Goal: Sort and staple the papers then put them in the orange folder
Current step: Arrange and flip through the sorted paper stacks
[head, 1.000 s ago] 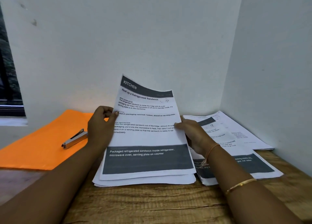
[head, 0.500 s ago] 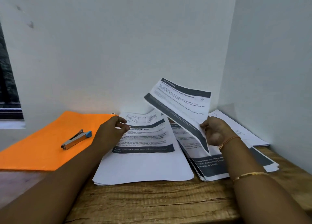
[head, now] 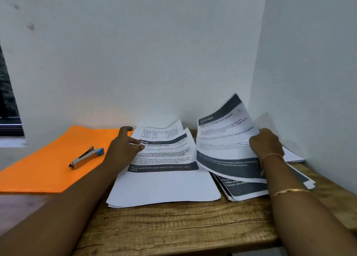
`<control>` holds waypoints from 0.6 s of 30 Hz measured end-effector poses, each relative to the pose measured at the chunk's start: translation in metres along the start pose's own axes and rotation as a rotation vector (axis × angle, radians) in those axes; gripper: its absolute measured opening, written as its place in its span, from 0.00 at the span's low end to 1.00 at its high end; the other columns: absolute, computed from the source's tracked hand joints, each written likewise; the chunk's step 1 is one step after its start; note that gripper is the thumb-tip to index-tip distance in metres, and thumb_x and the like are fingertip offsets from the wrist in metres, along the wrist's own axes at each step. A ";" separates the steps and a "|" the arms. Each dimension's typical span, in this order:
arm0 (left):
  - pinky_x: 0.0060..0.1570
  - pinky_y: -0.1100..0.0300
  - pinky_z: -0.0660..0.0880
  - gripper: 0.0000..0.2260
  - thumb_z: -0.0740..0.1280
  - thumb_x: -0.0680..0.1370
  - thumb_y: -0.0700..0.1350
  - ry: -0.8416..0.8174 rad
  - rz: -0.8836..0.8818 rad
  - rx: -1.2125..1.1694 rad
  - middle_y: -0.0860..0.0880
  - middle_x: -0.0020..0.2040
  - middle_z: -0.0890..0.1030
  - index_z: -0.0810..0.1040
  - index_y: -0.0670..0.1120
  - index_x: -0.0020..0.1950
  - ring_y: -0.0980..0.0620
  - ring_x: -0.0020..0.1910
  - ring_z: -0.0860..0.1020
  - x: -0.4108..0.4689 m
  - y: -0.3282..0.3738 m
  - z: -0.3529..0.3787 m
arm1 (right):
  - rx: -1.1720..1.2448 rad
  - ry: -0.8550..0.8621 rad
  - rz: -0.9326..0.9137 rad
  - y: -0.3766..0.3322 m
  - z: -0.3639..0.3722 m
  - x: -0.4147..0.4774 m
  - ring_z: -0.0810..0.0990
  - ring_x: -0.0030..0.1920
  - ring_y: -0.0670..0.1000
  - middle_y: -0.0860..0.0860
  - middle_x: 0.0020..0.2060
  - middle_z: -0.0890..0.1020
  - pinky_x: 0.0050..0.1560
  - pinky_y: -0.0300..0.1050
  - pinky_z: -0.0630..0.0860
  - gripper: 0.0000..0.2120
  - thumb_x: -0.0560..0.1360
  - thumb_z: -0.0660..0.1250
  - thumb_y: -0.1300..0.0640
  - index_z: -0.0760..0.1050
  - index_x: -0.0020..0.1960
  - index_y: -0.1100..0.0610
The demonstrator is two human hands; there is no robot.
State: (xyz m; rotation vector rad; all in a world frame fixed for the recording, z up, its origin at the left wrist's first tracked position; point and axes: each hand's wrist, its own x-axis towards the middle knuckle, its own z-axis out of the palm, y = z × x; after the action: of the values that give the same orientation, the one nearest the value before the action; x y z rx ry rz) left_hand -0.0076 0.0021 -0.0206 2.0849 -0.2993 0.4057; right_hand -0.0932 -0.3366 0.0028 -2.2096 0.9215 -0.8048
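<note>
A stack of printed papers (head: 164, 186) lies in the middle of the wooden table (head: 173, 228). My left hand (head: 123, 149) hovers at its left edge, fingers loosely spread, holding nothing. My right hand (head: 267, 143) grips the right edge of a "KITCHEN" sheet (head: 224, 140), which curves down over a second pile of papers (head: 243, 188) at the right. The orange folder (head: 44, 169) lies flat at the left, and on it rests a silver stapler (head: 87, 158) with a blue end.
White walls close in behind and on the right, forming a corner (head: 251, 101). More sheets (head: 293, 156) lie by the right wall. A dark window (head: 7, 105) is at the far left. The table's front edge runs along the bottom.
My right hand has carried the "KITCHEN" sheet from the middle stack over to the right pile and lowered it. My left hand let go of the sheet and stays by the middle stack.
</note>
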 end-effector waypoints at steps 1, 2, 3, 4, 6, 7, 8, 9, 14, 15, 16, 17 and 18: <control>0.43 0.59 0.66 0.28 0.72 0.73 0.40 0.008 0.010 0.016 0.45 0.53 0.81 0.64 0.44 0.70 0.48 0.49 0.76 0.000 0.000 0.000 | -0.105 0.023 0.001 0.001 -0.001 0.000 0.75 0.58 0.63 0.60 0.57 0.78 0.63 0.57 0.67 0.13 0.76 0.59 0.60 0.74 0.59 0.60; 0.43 0.59 0.67 0.27 0.72 0.73 0.40 0.014 0.016 0.034 0.44 0.52 0.81 0.65 0.43 0.69 0.48 0.49 0.77 0.000 0.000 0.000 | -0.202 0.045 0.010 0.003 -0.002 0.001 0.74 0.59 0.63 0.60 0.58 0.77 0.64 0.57 0.64 0.12 0.77 0.60 0.59 0.74 0.58 0.59; 0.43 0.59 0.66 0.25 0.71 0.73 0.40 0.017 0.019 0.051 0.44 0.52 0.81 0.66 0.43 0.68 0.48 0.49 0.77 0.001 -0.001 0.000 | -0.275 0.055 0.026 0.004 -0.004 0.001 0.73 0.60 0.62 0.60 0.58 0.77 0.65 0.57 0.62 0.12 0.77 0.60 0.58 0.75 0.58 0.58; 0.43 0.59 0.66 0.24 0.71 0.73 0.40 0.013 0.019 0.072 0.44 0.53 0.80 0.67 0.43 0.67 0.49 0.48 0.76 0.000 -0.002 -0.001 | -0.328 0.061 0.041 0.006 -0.005 0.001 0.72 0.61 0.62 0.60 0.59 0.77 0.65 0.57 0.60 0.12 0.76 0.60 0.58 0.75 0.59 0.58; 0.43 0.60 0.66 0.22 0.72 0.73 0.40 0.002 0.017 0.122 0.44 0.53 0.80 0.70 0.43 0.65 0.49 0.48 0.76 0.001 -0.004 -0.002 | -0.354 0.039 0.072 0.008 -0.005 0.003 0.71 0.63 0.62 0.59 0.60 0.76 0.66 0.57 0.58 0.13 0.76 0.60 0.58 0.74 0.60 0.58; 0.44 0.60 0.67 0.21 0.72 0.73 0.40 -0.001 0.017 0.149 0.44 0.53 0.80 0.70 0.43 0.64 0.48 0.49 0.76 0.001 -0.005 -0.002 | -0.352 0.017 0.086 0.009 -0.005 0.002 0.70 0.64 0.62 0.59 0.61 0.75 0.67 0.57 0.58 0.14 0.76 0.60 0.58 0.74 0.61 0.57; 0.45 0.60 0.67 0.21 0.73 0.72 0.41 -0.004 0.015 0.171 0.43 0.54 0.80 0.71 0.43 0.63 0.47 0.50 0.76 0.000 -0.006 -0.002 | -0.353 -0.007 0.093 0.010 -0.003 0.002 0.69 0.65 0.61 0.59 0.63 0.74 0.67 0.57 0.57 0.15 0.76 0.59 0.58 0.73 0.62 0.57; 0.45 0.60 0.67 0.21 0.73 0.72 0.40 -0.009 0.010 0.189 0.43 0.54 0.80 0.72 0.43 0.63 0.47 0.51 0.76 0.000 -0.006 -0.002 | -0.358 -0.032 0.093 0.010 -0.002 0.001 0.68 0.66 0.61 0.58 0.64 0.73 0.67 0.57 0.57 0.16 0.77 0.59 0.59 0.73 0.63 0.57; 0.45 0.60 0.67 0.21 0.73 0.72 0.41 -0.061 -0.012 0.248 0.44 0.56 0.79 0.72 0.43 0.62 0.52 0.48 0.72 -0.001 -0.007 -0.002 | -0.390 -0.086 0.087 0.010 0.002 -0.003 0.66 0.67 0.60 0.57 0.65 0.71 0.67 0.56 0.57 0.17 0.77 0.58 0.58 0.71 0.65 0.56; 0.45 0.60 0.67 0.21 0.73 0.72 0.41 -0.069 -0.015 0.250 0.44 0.56 0.78 0.72 0.43 0.62 0.52 0.48 0.72 -0.002 -0.007 -0.002 | -0.398 -0.087 0.088 0.010 0.002 -0.004 0.66 0.67 0.60 0.57 0.65 0.71 0.67 0.56 0.57 0.17 0.77 0.58 0.57 0.70 0.65 0.56; 0.45 0.60 0.67 0.20 0.73 0.72 0.41 -0.077 -0.020 0.251 0.44 0.57 0.78 0.72 0.43 0.62 0.52 0.49 0.71 -0.002 -0.007 -0.003 | -0.402 -0.086 0.087 0.009 0.002 -0.005 0.66 0.67 0.60 0.58 0.65 0.71 0.67 0.57 0.58 0.18 0.77 0.58 0.57 0.70 0.66 0.56; 0.46 0.60 0.67 0.21 0.73 0.72 0.41 -0.085 -0.024 0.254 0.44 0.57 0.78 0.72 0.43 0.62 0.52 0.49 0.71 -0.002 -0.007 -0.003 | -0.406 -0.087 0.086 0.009 0.002 -0.006 0.66 0.68 0.60 0.58 0.65 0.70 0.67 0.57 0.58 0.18 0.77 0.58 0.56 0.69 0.66 0.56; 0.46 0.60 0.67 0.21 0.73 0.72 0.41 -0.096 -0.029 0.260 0.44 0.58 0.78 0.72 0.43 0.62 0.51 0.50 0.72 -0.003 -0.007 -0.003 | -0.412 -0.091 0.089 0.009 0.002 -0.006 0.65 0.68 0.60 0.58 0.66 0.69 0.67 0.57 0.58 0.18 0.77 0.58 0.56 0.68 0.67 0.56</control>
State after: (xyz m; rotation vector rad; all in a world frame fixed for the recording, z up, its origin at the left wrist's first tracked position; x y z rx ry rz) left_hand -0.0080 0.0081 -0.0256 2.3656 -0.2846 0.3423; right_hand -0.0991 -0.3364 -0.0069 -2.5059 1.2176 -0.5001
